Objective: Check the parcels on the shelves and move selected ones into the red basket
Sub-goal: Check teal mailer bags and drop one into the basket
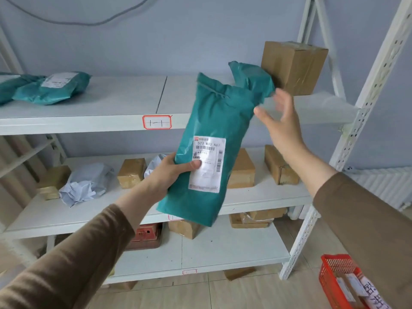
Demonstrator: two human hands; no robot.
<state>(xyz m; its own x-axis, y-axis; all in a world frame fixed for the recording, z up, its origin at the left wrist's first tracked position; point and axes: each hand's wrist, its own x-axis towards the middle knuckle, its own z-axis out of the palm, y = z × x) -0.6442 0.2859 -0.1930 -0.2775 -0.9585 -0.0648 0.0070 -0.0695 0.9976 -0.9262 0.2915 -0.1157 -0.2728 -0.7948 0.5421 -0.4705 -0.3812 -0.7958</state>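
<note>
A long teal mailer bag [214,121] with a white shipping label facing me is upright in front of the white shelves [89,123]. My left hand [169,172] grips its lower left edge, thumb on the label. My right hand [281,123] is raised beside the bag's upper right, fingers spread, holding nothing; its motion blur hides whether it touches the bag's folded top. The red basket [332,279] stands on the floor at the lower right with parcels inside it.
Teal mailers [49,88] lie at the top shelf's left, a cardboard box [294,65] at its right. The middle shelf holds brown boxes [131,172] and a crumpled white bag [87,184]. More boxes [185,228] sit lower. A white upright post [356,121] stands on the right.
</note>
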